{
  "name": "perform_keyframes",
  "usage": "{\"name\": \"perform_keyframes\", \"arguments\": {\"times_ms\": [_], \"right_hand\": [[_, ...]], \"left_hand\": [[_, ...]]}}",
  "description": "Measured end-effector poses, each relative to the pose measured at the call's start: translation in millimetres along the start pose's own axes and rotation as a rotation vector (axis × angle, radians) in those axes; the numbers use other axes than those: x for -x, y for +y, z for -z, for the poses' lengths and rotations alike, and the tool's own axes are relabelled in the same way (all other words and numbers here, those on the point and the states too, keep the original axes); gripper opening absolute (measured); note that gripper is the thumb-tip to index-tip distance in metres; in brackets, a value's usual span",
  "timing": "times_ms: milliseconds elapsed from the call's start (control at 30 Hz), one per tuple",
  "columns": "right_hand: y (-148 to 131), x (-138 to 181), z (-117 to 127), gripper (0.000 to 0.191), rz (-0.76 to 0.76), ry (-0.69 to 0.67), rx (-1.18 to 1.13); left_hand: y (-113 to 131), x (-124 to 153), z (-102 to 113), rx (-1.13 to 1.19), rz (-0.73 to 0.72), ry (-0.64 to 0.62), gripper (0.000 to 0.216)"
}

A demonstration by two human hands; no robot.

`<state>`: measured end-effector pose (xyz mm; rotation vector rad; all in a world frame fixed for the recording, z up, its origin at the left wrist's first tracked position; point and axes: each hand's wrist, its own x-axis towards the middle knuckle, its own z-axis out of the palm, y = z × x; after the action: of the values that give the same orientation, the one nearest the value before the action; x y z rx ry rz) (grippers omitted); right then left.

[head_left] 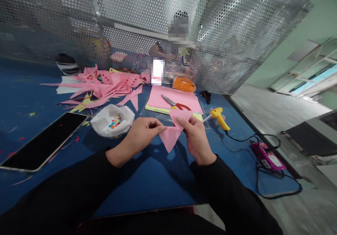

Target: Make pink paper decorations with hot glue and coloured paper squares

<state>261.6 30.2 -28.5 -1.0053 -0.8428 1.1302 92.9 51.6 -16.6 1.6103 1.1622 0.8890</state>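
Observation:
A folded piece of pink paper (172, 135) is held above the blue table (147, 178) between both hands. My left hand (142, 133) pinches its left edge with closed fingers. My right hand (196, 136) grips its right side, thumb on top of the fold. Both arms wear black sleeves.
Red-handled scissors (175, 104) lie on a stack of pink and yellow sheets (158, 99). A yellow glue gun (220, 118) with a black cord lies to the right. A white bowl of coloured bits (113, 121), a dark tablet (44, 140) and pink scraps (105, 85) sit left. A person sits behind the perforated screen (231, 41).

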Motion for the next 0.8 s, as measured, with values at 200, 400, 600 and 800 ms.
{"name": "perform_keyframes", "arguments": {"times_ms": [200,400,600,800], "right_hand": [[2.4,-5.7,4.3,0.024,-0.018,0.023,0.0],[1.7,-8.8,5.4,0.028,-0.025,0.111,-0.009],[2.8,-7.1,4.5,0.025,-0.003,0.106,-0.003],[2.6,-4.8,0.7,0.024,-0.014,0.106,0.02]], "left_hand": [[-0.2,2.4,-1.8,-0.053,0.02,-0.049,0.027],[-0.7,0.7,-4.8,0.05,0.026,-0.056,0.034],[-2.9,2.3,-7.8,-0.007,0.035,-0.068,0.038],[-7.0,4.2,-10.7,-0.069,0.01,-0.061,0.031]]}}
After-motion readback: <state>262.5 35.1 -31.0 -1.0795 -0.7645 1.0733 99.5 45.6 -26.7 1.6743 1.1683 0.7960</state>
